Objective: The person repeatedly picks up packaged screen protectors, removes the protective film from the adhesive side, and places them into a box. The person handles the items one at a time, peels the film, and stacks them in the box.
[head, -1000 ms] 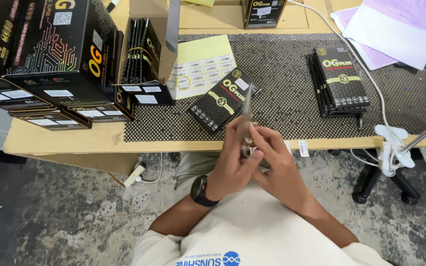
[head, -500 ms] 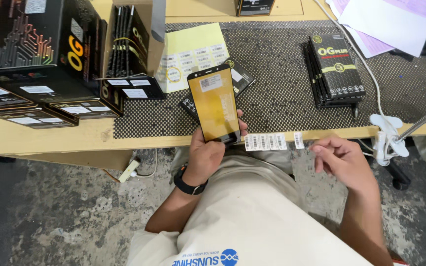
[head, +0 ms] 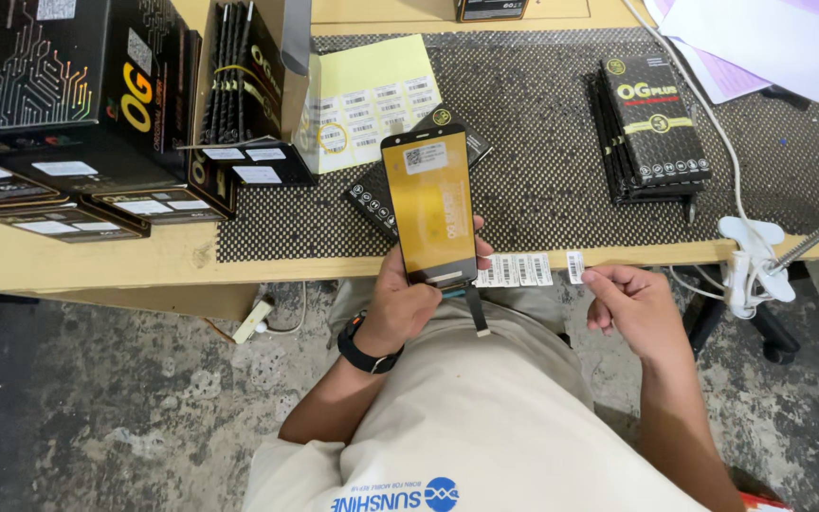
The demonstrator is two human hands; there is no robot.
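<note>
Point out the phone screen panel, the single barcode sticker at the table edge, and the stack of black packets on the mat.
phone screen panel (head: 428,204), head view, middle of its orange face.
single barcode sticker (head: 574,266), head view, its centre.
stack of black packets (head: 654,128), head view, top packet's face.

The lower end of the orange phone screen panel (head: 428,204) is covered by the fingers of the left hand (head: 409,303), and the panel itself hides part of the flat black package (head: 372,194) lying under it on the mat. The print on the small barcode labels (head: 516,269) at the table edge is too small to tell. The large black boxes (head: 59,85) run off the top and left edges, and the white paper sheets (head: 760,38) off the top right.
</note>
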